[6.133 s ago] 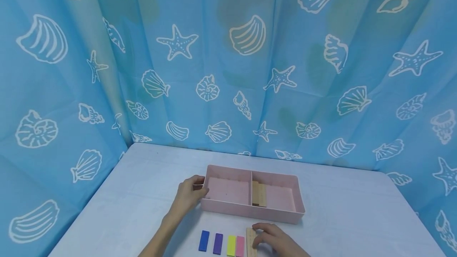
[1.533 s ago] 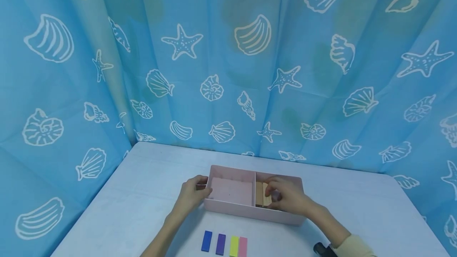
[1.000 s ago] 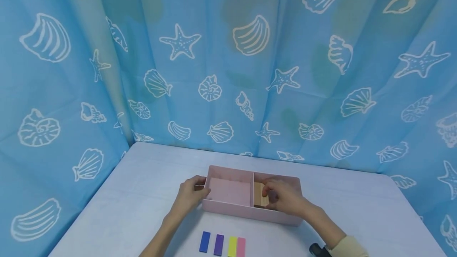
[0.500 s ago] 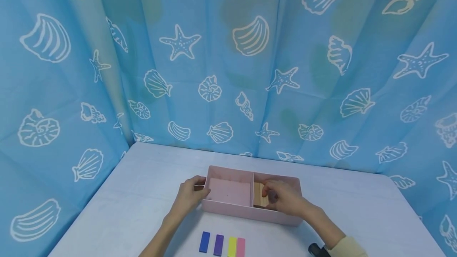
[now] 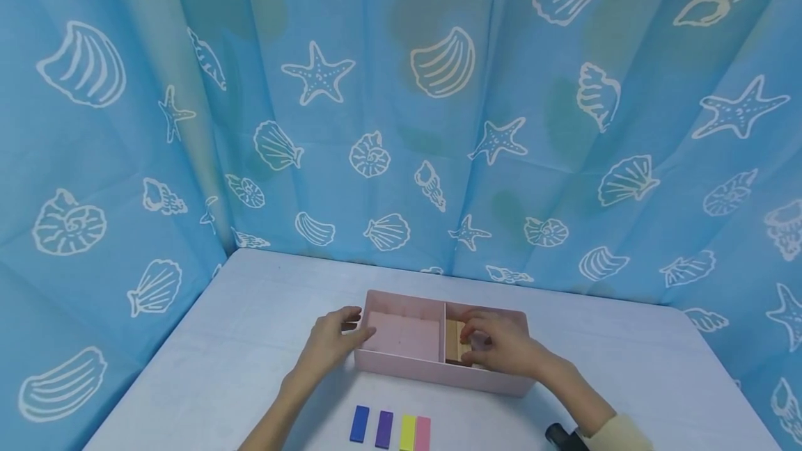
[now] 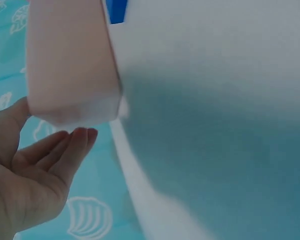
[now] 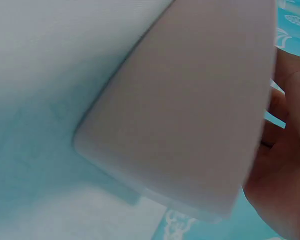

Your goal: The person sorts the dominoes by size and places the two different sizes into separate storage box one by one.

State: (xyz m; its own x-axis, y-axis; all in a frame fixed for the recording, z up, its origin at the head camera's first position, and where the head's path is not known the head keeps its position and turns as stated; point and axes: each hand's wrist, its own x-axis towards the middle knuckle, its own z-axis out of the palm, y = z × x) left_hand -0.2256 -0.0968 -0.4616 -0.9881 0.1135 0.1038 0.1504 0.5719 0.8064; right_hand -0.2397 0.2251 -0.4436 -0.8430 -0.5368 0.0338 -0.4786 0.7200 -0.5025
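A pink two-compartment box (image 5: pixel 438 378) stands on the table. My left hand (image 5: pixel 332 341) is at its left end, thumb over the rim and fingers apart from the outer wall. In the left wrist view the left fingers (image 6: pixel 79 145) are loosely extended below the box end. My right hand (image 5: pixel 504 346) reaches into the right compartment, its curled fingertips on a light wooden block (image 5: pixel 464 349). Another wooden block (image 5: pixel 452 341) lies against the divider. In the right wrist view the box wall (image 7: pixel 185 115) hides the right fingertips.
In front of the box lie a blue block (image 5: pixel 359 424), a purple block (image 5: pixel 384 429), a yellow block (image 5: pixel 408 432) and a pink block (image 5: pixel 423 433). A black object (image 5: pixel 564 437) is by the right sleeve. A shell-patterned curtain (image 5: pixel 401 124) stands behind the white table (image 5: pixel 276 298).
Since the oldest frame, my right hand has brought a wooden block from the table into the right compartment. Just now my left fingers loosened from the box end and my right thumb shifted.
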